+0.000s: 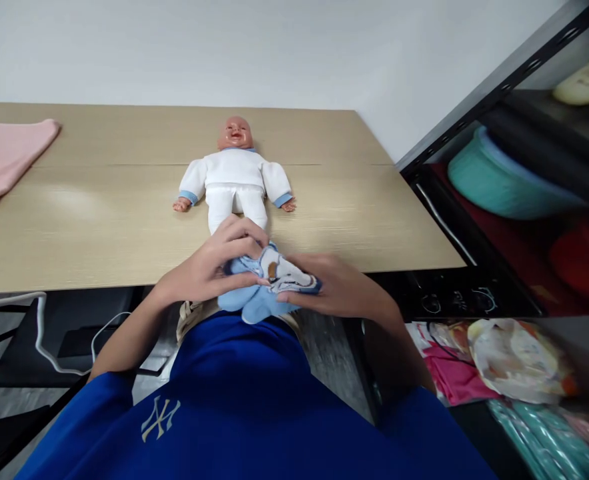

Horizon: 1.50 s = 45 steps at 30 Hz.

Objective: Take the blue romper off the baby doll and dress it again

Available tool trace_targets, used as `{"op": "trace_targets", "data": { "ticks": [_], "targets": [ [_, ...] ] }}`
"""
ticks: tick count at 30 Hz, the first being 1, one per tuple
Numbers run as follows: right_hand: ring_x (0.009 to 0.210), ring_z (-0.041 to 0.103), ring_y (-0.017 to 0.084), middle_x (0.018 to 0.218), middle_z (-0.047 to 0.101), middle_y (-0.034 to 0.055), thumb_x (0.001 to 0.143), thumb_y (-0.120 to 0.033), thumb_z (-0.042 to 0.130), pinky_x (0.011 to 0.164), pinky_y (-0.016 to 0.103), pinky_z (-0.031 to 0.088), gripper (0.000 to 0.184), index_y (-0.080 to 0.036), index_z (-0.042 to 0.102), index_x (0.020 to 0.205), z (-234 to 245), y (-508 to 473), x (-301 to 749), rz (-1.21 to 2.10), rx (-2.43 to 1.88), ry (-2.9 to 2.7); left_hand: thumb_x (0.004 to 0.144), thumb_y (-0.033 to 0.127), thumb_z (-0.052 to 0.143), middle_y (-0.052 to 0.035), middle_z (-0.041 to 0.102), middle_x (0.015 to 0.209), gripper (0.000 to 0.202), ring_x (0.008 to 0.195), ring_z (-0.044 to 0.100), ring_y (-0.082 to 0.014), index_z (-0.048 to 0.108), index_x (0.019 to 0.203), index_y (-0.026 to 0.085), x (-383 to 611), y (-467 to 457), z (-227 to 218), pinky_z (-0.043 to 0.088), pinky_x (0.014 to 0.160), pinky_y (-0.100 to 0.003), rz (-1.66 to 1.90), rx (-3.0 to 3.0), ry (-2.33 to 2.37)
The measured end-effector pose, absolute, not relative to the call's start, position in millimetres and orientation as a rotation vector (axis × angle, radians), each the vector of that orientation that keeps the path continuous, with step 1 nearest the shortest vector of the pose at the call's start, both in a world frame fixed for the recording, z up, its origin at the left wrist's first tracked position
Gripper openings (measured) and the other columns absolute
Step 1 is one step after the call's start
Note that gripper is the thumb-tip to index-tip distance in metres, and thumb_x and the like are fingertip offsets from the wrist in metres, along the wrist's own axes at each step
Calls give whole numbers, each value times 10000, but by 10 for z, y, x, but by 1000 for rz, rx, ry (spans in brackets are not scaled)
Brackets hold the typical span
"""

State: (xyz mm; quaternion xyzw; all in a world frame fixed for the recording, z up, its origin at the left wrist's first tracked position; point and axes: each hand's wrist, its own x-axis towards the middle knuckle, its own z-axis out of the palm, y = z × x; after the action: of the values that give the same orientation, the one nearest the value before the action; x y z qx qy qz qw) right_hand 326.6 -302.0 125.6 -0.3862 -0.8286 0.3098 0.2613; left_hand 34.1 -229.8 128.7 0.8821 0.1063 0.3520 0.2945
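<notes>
A baby doll [236,175] in a white suit with blue cuffs lies on its back on the wooden table [99,220], feet toward me. At the table's near edge both hands grip small light-blue socks [269,283] with a white patterned part. My left hand [214,263] is closed over the socks' left side, right by the doll's feet. From the right, my right hand [334,287] pinches the white and blue sock. The doll's feet are hidden behind my left hand.
A pink cloth [4,157] lies at the table's far left. A dark shelf unit [499,220] on the right holds a teal basin [494,177], red items and bagged goods below. White cables [44,333] hang under the table on the left.
</notes>
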Motion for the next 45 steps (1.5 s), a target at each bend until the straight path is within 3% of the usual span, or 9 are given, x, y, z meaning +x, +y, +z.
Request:
{"op": "trace_targets", "data": {
  "ticks": [6,10,15,18,23,30,35,39,45],
  "targets": [
    [624,562,147,720,694,-35,1127,-410,719,641,286,439,317,-227,744,869,1000,-2903,3378,847,-987,-2250,1132,485,790,-24,742,979,291,886,671,-177,733,1111,200,246,-2282,1180,555,828,-300,1017,2126,551],
    [820,678,211,967,801,29,1142,-517,666,813,341,577,313,-228,783,1109,954,-2803,3441,779,-1002,-2060,1092,574,811,-39,773,985,427,897,710,-203,774,1227,171,164,-2202,1273,590,811,-289,692,2118,660],
    [1201,778,303,1288,841,94,1169,-668,592,1127,436,615,533,-246,750,1454,861,-2680,3370,908,-1098,-1852,1053,604,850,-36,761,898,454,846,698,-188,804,978,158,19,-2032,1272,613,824,-282,410,2131,517],
    [1404,741,330,1459,819,100,1135,-709,653,1260,479,578,636,-260,714,1581,849,-2598,3311,1135,-1025,-1854,1091,623,793,-83,805,1047,450,960,739,-220,815,1044,176,24,-1986,1136,652,881,-311,592,2044,427],
    [1324,785,306,1328,864,73,919,-651,957,1228,467,632,665,-246,813,1426,775,-2477,3201,1491,-727,-2097,1123,720,690,-123,826,1150,568,1089,776,-267,810,1225,174,163,-2018,1002,689,990,-363,639,1905,466],
    [1181,814,284,1286,848,84,984,-710,863,1089,450,698,616,-232,791,1367,467,-2480,3123,1616,-937,-1574,947,790,865,-1,640,698,646,618,580,-142,718,834,171,59,-1948,957,522,559,-232,316,1712,337],
    [1276,796,307,1377,832,112,942,-762,891,1159,466,667,772,-213,743,1465,479,-2407,3062,1647,-872,-1715,737,775,1042,-88,827,944,688,863,790,-261,825,1038,195,-40,-1937,776,709,793,-365,462,1606,414],
    [1430,750,338,1493,807,109,791,-659,1054,1289,503,592,956,-250,711,1585,675,-2396,3000,1641,-674,-2088,890,797,935,-108,865,1008,632,908,825,-251,856,1056,192,-37,-1960,682,732,875,-377,585,1530,492],
    [1444,740,322,1444,829,91,934,-700,931,1349,532,539,735,-258,780,1501,720,-2445,2977,1535,-682,-1954,1027,667,873,-97,870,1088,515,937,815,-208,851,1165,171,-19,-2035,745,704,864,-284,423,1552,388]
  ]
}}
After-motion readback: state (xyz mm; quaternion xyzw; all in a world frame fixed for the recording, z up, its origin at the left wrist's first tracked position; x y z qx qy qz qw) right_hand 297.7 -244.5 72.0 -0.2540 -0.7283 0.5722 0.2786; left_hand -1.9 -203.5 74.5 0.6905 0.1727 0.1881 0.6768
